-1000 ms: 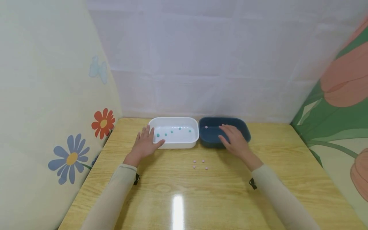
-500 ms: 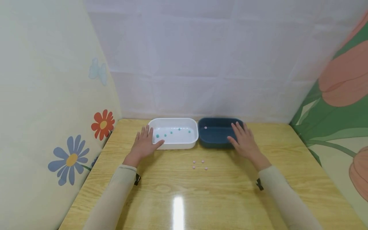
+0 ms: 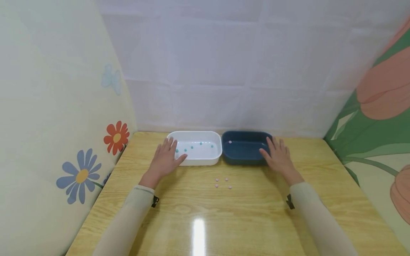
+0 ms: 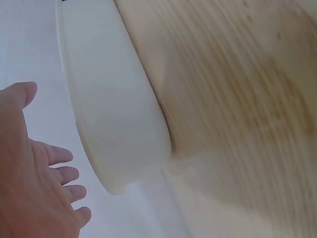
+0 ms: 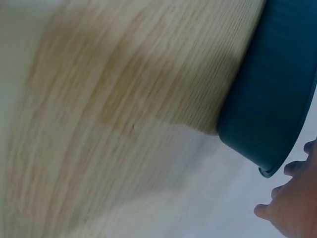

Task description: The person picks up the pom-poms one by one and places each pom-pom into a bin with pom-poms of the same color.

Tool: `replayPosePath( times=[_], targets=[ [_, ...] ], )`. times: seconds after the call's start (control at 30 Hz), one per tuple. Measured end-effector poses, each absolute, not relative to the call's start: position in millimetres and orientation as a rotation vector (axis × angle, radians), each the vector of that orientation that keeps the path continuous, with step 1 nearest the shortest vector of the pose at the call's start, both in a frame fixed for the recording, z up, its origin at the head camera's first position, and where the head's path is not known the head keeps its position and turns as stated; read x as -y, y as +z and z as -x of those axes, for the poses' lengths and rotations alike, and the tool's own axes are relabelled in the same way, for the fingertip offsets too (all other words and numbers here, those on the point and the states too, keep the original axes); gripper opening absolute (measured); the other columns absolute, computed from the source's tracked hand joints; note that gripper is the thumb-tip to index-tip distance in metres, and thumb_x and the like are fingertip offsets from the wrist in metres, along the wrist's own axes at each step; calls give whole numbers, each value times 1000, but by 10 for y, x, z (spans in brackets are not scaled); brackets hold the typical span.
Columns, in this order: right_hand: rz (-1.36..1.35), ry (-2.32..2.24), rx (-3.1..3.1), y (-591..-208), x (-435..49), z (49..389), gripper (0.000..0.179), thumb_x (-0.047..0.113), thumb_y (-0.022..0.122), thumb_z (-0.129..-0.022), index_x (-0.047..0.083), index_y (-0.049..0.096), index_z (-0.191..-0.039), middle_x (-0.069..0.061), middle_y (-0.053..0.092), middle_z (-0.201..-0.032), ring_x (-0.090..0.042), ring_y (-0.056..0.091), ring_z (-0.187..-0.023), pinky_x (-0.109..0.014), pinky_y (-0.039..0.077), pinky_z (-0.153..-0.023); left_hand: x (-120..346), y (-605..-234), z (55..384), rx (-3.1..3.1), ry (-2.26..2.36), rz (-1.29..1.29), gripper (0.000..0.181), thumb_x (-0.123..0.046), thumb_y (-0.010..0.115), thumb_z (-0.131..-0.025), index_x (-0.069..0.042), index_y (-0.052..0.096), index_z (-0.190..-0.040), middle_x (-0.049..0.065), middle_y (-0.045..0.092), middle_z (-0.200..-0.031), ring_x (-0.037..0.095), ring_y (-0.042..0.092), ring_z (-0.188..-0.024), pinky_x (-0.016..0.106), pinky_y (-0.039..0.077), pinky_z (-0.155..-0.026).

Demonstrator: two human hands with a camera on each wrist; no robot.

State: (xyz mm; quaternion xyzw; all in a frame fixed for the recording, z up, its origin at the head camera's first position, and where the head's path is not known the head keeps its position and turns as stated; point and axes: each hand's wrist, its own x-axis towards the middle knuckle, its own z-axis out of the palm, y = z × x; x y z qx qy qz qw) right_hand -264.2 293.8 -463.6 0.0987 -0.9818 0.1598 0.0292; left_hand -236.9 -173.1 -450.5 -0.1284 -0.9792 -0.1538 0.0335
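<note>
My left hand (image 3: pixel 164 159) is over the left end of a white rectangular basin (image 3: pixel 200 162), fingers spread and holding nothing. In the left wrist view its fingers stand just off the rim of the basin (image 4: pixel 114 99). Several small green pellets (image 3: pixel 192 147) lie inside. At the right end of a dark blue basin (image 3: pixel 240 160) is my right hand (image 3: pixel 279 158), its fingers extended and apart with nothing between them. The right wrist view has these fingertips beside the basin's rim (image 5: pixel 277 84). One pink pellet (image 3: pixel 230 142) lies in the blue basin.
Several pink pellets (image 3: pixel 226 179) lie loose on the wooden table (image 3: pixel 243 220) in front of the basins. The two basins stand side by side against a white cloth backdrop (image 3: pixel 205 71). Flower-patterned cloths (image 3: pixel 80 174) flank the table on both sides.
My right hand has moved right, from over the middle of the blue basin to its right end. My left hand has shifted slightly to the right. The pellets have stayed put.
</note>
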Motion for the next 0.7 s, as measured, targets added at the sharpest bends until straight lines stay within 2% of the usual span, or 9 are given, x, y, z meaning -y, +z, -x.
replayPosePath(
  times=[0.33,0.7],
  targets=[
    [-259,537,3074,-4669,-2957,2698,84,65,21,-104,8,7,-163,-27,-4,-167,-54,-9,-150,-72,0,-117,1564,-4481,2296,2987,-392,478,88,-64,37,-102,2,25,-158,21,15,-167,39,8,-155,54,4,-125],
    [-239,558,3095,-4706,-2948,2703,87,68,23,-103,8,8,-164,-30,-2,-166,-54,-9,-149,-73,2,-116,1346,-4441,2146,2965,-325,612,84,-60,44,-102,1,29,-158,19,20,-167,37,12,-155,51,6,-126]
  ],
)
